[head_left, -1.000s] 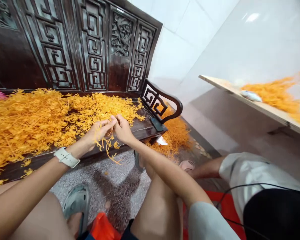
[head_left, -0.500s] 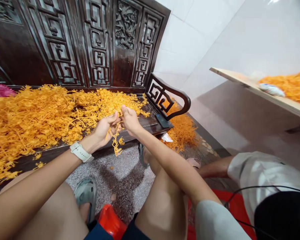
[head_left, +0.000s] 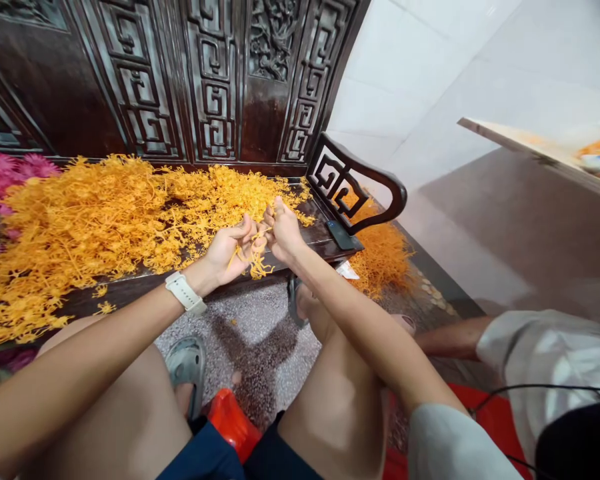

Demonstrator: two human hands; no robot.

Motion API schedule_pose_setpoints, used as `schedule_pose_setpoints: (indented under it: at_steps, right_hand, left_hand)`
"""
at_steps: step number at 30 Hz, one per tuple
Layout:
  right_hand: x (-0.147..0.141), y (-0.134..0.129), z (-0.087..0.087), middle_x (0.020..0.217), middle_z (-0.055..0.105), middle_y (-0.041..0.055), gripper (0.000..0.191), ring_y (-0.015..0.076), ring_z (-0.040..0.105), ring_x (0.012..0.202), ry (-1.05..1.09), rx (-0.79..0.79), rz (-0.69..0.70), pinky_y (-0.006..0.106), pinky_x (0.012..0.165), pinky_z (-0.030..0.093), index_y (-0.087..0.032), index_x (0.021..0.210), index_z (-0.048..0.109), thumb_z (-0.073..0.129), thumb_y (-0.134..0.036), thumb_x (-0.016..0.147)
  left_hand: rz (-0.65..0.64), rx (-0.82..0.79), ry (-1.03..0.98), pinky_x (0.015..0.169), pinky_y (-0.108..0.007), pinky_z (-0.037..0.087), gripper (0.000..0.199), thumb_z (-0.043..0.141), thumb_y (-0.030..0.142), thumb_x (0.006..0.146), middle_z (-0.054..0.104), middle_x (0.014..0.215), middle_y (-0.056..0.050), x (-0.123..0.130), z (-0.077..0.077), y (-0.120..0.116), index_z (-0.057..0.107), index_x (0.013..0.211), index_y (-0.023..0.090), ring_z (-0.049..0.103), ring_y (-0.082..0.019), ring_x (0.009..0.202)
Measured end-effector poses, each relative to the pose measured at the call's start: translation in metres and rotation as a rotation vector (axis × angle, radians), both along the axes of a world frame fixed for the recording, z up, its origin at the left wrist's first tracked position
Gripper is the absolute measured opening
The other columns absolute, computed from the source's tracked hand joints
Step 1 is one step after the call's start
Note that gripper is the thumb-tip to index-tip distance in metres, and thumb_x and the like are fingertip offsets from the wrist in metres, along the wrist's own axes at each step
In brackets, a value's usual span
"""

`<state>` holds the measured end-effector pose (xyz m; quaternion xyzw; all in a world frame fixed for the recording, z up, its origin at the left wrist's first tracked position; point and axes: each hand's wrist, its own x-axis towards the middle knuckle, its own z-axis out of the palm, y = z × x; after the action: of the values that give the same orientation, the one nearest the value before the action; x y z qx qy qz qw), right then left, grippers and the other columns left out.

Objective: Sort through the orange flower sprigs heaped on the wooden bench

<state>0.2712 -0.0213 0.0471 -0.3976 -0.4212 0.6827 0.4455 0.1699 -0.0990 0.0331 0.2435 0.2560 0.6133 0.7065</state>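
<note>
Close together over the bench's front edge, my two hands work on a yellow artificial flower sprig (head_left: pixel 261 267). My left hand (head_left: pixel 233 250), with a pale watch on its wrist, is closed around its thin stems. Opposite it, my right hand (head_left: pixel 283 230) pinches the upper part of the sprig between thumb and fingers. The exact grip points are partly hidden by the fingers. Behind and left of the hands, a large heap of yellow artificial flower sprigs (head_left: pixel 95 227) covers much of the dark wooden bench (head_left: pixel 313 233).
A carved armrest (head_left: pixel 360 173) bounds the bench on the right, with a phone (head_left: pixel 340 235) beside it. Orange strands (head_left: pixel 380 260) are piled on the floor. Pink flowers (head_left: pixel 15 173) lie far left. A wooden board (head_left: pixel 535 150) juts in at right; another person's leg (head_left: pixel 453 337) is nearby.
The view has shifted, so the bench sits further right. The sprig that hung down below my hands is now drawn up shorter between them. My right hand is tilted more upward.
</note>
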Motion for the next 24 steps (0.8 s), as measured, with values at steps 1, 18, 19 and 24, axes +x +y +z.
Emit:
schedule_pose_setpoints:
  at_steps: [1,18,19,24]
  right_hand:
    - [0.001,0.002,0.0,0.058,0.031,-0.0093,0.053,0.0061,0.024,0.043,-0.002,0.008,0.011,0.016,0.035,0.021,-0.023,0.079,0.04,0.045,-0.066,0.111]
    - [0.041,0.078,-0.026,0.051,0.023,-0.0129,0.047,0.0063,0.018,0.041,-0.18,0.042,-0.271,0.018,0.039,0.017,-0.025,0.076,0.035,0.05,-0.047,0.114]
    - [0.055,0.085,-0.027,0.051,0.022,-0.0129,0.047,0.0057,0.017,0.041,-0.236,0.08,-0.278,0.017,0.039,0.016,-0.025,0.074,0.034,0.05,-0.042,0.115]
    - [0.095,0.077,-0.035,0.053,0.041,-0.0059,0.043,0.0037,0.024,0.04,-0.657,0.191,0.2,0.017,0.036,0.014,-0.017,0.069,0.058,0.062,-0.03,0.109]
  left_hand:
    - [0.017,0.005,0.04,0.055,-0.018,0.045,0.049,0.063,0.03,0.106,0.045,0.071,-0.002,0.001,-0.002,0.001,0.048,0.062,0.016,0.049,-0.009,0.062]
    - [0.022,0.367,0.564,0.061,-0.033,0.039,0.044,0.066,0.043,0.1,0.066,0.069,-0.007,0.007,-0.01,-0.023,0.068,0.063,0.02,0.053,-0.016,0.062]
    - [0.015,0.391,0.614,0.063,-0.034,0.039,0.047,0.065,0.049,0.102,0.067,0.071,-0.008,0.003,-0.008,-0.025,0.07,0.065,0.02,0.053,-0.017,0.063]
    - [0.177,0.374,0.821,0.082,-0.036,0.049,0.053,0.075,0.05,0.098,0.061,0.071,-0.005,-0.028,0.0,-0.011,0.062,0.057,0.019,0.058,-0.019,0.076]
